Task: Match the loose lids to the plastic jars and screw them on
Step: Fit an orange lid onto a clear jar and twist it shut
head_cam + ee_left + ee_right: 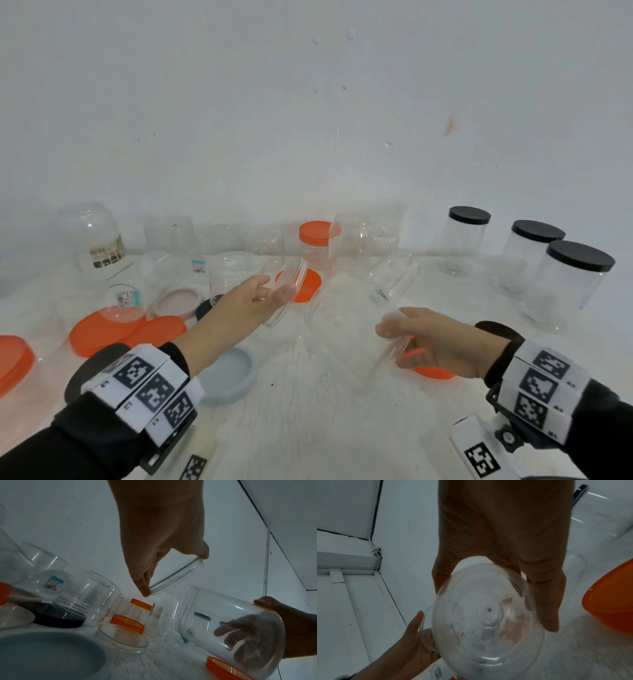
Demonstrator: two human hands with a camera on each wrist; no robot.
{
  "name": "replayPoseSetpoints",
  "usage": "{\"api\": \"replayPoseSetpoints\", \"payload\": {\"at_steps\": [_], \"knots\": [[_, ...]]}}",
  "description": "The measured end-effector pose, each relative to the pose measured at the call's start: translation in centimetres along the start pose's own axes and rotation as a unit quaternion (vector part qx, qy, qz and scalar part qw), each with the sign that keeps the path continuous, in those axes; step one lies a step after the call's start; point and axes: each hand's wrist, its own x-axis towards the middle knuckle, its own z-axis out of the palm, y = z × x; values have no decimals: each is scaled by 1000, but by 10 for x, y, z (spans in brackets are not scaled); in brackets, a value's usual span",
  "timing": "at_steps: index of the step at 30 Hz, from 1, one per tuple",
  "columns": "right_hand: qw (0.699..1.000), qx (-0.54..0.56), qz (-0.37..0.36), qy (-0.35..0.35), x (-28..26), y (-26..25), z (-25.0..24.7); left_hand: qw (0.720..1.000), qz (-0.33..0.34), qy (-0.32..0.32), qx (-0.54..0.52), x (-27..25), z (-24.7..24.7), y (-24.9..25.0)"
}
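Observation:
My left hand [274, 291] pinches a clear plastic lid [291, 277] by its rim, tilted on edge above the table. In the left wrist view the lid [176, 577] sits between thumb and fingertips, open side facing the jar's threaded mouth, a small gap apart. My right hand [394, 339] grips the base of a clear jar [346, 318] that lies tilted, mouth pointing left toward the lid. The right wrist view shows the jar's round base [488, 615] with my fingers [546, 608] curled round it.
Three jars with black lids [469, 216] stand at the right. Orange lids [102, 329], a pink lid [178, 301], a black lid [205, 308] and a blue-grey lid [229, 373] lie at the left. Several open clear jars line the back wall. An orange lid [435, 373] lies under my right hand.

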Motion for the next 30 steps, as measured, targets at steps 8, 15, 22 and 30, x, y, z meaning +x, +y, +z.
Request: {"api": "replayPoseSetpoints", "payload": {"at_steps": [8,15,22,30], "knots": [[990,-126,-35,58,5,7,21,1000,-7,-14,-13,-10,-7,-6],[984,-169,-34,39,13,17,31,999,-12,-29,-14,-11,-6,-7],[978,-206,-34,8,23,26,36,999,25,-39,4,-12,2,-2],[979,-193,-57,-30,23,26,36,993,60,-80,70,-16,13,13]]}}
